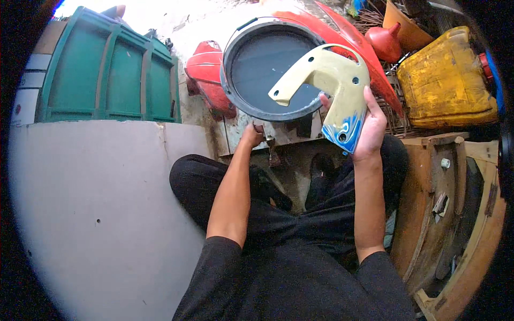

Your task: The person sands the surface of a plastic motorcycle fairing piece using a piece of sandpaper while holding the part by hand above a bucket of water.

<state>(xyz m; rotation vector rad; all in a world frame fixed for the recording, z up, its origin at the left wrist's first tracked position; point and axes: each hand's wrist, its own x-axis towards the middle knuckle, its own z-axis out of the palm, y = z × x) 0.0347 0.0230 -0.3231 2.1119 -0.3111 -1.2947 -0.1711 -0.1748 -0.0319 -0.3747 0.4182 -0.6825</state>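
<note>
My right hand (368,128) holds up a cream-coloured curved plastic cover (332,80) with a blue marbled lower end and several small holes. Behind it stands a round dark grey ring-shaped part (235,91) with a flat dark centre, resting on a grimy metal base. My left hand (251,134) reaches down to the lower rim of that round part, fingers curled at a small fitting there; what it grips is hidden. My legs in black trousers lie crossed below.
A green crate (107,69) stands at the far left above a pale grey board (96,214). Red body panels (206,75), a yellow jerrycan (447,80), a red funnel (385,40) and a wooden frame (455,214) crowd the right.
</note>
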